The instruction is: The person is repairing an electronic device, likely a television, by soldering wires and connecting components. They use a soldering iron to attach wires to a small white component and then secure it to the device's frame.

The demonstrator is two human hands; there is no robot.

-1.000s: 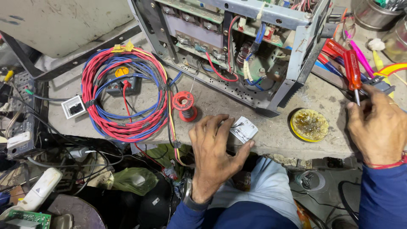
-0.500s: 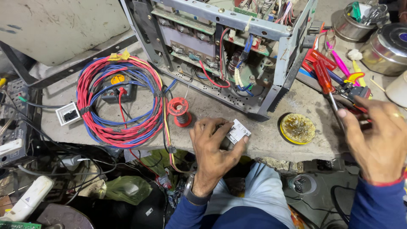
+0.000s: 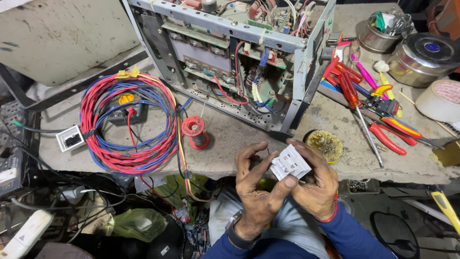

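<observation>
an opened metal chassis point(image 3: 230, 62) is standing across the far middle of the table point(image 3: 230, 139), with a coil of red and blue wire point(image 3: 127, 124) lying toward the left edge and red-handled screwdrivers and pliers point(image 3: 373, 105) spreading toward the right edge. just off the near edge, over the lap, both hands are holding a small white switch block point(image 3: 290, 165). the left hand point(image 3: 258, 187) is gripping it from below, thumb up its side; the right hand point(image 3: 314, 184) is clamping its far side. judging by this, keeping the block steady and turning its terminal face upward is helping the inspection.
</observation>
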